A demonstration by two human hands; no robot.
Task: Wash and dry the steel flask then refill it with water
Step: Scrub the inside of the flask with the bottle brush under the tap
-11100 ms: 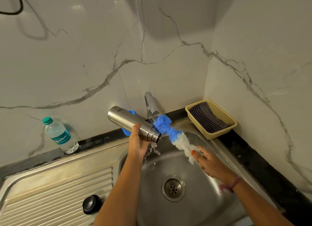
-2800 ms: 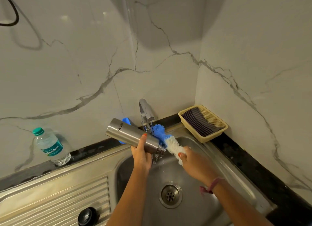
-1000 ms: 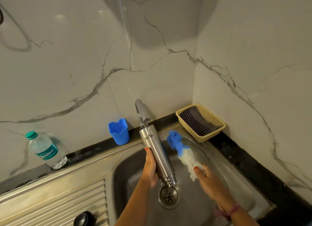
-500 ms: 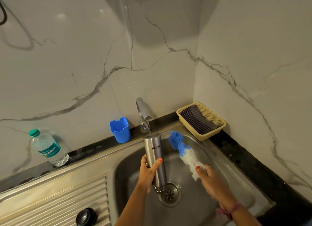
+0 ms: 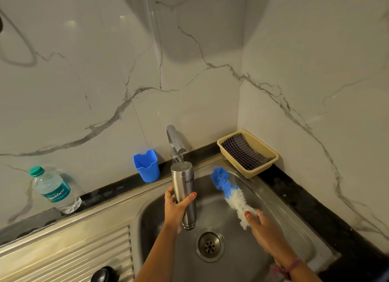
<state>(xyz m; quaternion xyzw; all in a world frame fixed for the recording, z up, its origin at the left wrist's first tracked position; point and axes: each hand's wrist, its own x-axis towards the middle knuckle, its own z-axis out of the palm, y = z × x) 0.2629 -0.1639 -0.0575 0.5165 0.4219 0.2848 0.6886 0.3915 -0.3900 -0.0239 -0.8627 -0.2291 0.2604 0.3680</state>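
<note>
Flask (image 5: 183,194) is upside down over the sink (image 5: 280,210) basin right now, mouth end pointing down just above the drain (image 5: 209,244), base up right under the tap (image 5: 175,143) spout with a thin stream of water hitting it. My left hand (image 5: 176,208) has it gripped around the middle, thumb on one side and fingers curled round the other. My right hand (image 5: 262,227) is off to the right side of the basin, fingers closed around the white end of the bottle brush (image 5: 230,194), blue fluffy end sticking up toward the sink's back right corner, not touching the flask. Along the back edge of the counter: a blue cup (image 5: 147,166) just left of the tap, a plastic water bottle (image 5: 55,191) well off to the left, and a yellow basket (image 5: 260,170) with a checked cloth (image 5: 242,151) in it at the back right corner. Black cap (image 5: 103,275) on the drainboard at the near edge.
</note>
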